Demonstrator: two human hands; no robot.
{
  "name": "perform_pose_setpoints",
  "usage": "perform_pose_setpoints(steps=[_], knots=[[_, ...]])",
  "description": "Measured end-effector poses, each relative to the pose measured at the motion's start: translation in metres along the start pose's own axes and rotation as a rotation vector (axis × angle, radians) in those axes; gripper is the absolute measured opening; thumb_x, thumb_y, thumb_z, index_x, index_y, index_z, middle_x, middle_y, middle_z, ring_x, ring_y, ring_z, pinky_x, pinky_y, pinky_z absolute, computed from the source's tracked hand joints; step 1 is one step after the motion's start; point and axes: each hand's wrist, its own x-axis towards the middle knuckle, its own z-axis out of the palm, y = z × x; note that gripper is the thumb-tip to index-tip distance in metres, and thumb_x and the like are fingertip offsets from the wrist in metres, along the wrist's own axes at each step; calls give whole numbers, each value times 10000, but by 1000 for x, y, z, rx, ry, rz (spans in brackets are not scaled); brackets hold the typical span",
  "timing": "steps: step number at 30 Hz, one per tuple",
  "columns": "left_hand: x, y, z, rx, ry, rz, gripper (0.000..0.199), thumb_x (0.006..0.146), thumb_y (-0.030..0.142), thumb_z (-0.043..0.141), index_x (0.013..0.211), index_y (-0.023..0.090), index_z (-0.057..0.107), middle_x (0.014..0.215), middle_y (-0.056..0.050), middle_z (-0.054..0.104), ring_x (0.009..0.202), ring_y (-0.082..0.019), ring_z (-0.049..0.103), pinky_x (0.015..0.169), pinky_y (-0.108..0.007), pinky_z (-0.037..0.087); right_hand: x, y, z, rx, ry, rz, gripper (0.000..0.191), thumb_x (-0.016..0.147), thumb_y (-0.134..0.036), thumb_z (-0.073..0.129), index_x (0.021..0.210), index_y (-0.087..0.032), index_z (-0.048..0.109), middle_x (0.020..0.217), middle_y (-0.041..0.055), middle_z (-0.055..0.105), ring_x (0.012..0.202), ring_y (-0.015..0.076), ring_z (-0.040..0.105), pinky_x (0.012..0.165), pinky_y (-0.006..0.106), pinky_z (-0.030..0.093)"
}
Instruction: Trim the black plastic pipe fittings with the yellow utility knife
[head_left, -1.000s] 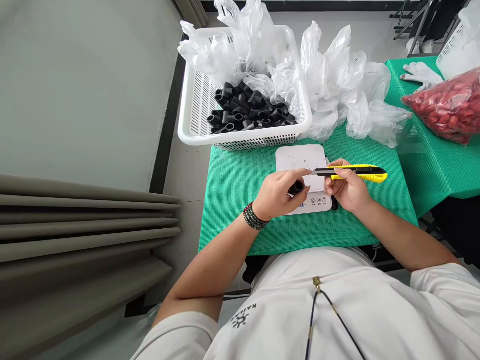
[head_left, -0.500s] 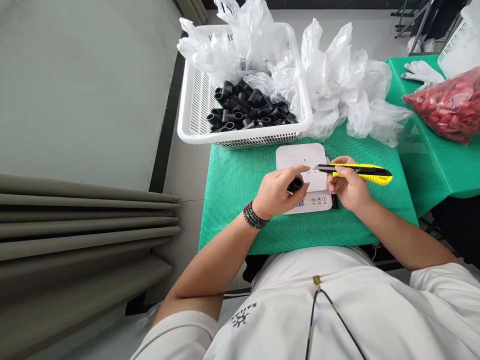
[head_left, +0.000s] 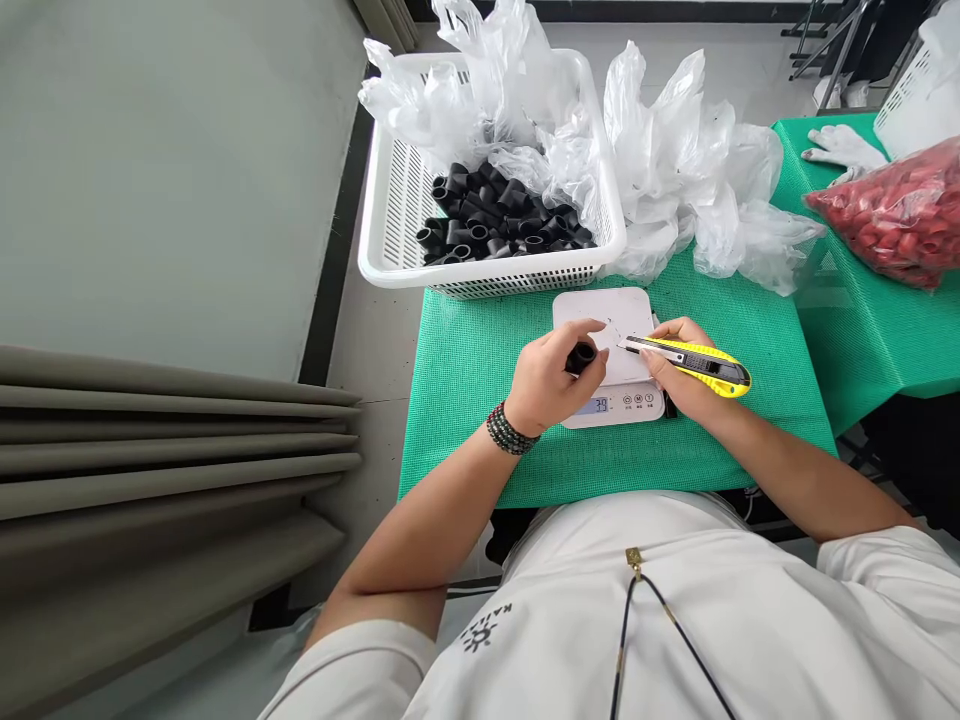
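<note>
My left hand [head_left: 551,372] is closed around a black pipe fitting [head_left: 581,358], whose round open end faces right; its index finger is held out above it. In my right hand [head_left: 682,365] is a yellow and black utility knife [head_left: 701,366]. The blade is out and its tip points left, a short gap away from the fitting. Both hands are over a white digital scale [head_left: 592,305] with small dark bits on its plate. Its display is lit and partly visible beside my left wrist.
Behind the scale stands a white plastic basket [head_left: 491,272] with many black fittings [head_left: 480,215] and clear bags. More crumpled plastic bags [head_left: 697,180] lie to its right. On the right-hand green-covered table [head_left: 862,330] are a bag of red parts [head_left: 900,215] and a white glove [head_left: 844,148].
The knife has shifted left and downward and its handle has tilted lower. My left hand has moved slightly up and left with the fitting, uncovering more of the scale's display.
</note>
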Motion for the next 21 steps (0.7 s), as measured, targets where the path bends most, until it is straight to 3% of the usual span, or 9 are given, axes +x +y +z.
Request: perform_pose_setpoints(steps=[21], knots=[[0,0,0,-32,-42,-26,231,1011,307,637,1212,198,664,843,-1,758,742,-134,722,728,-244,583,3,6,-3,-53,-9,-18,359,871,-545,868,986,-266,673,785,-22,672,615,147,568,561,286,456]])
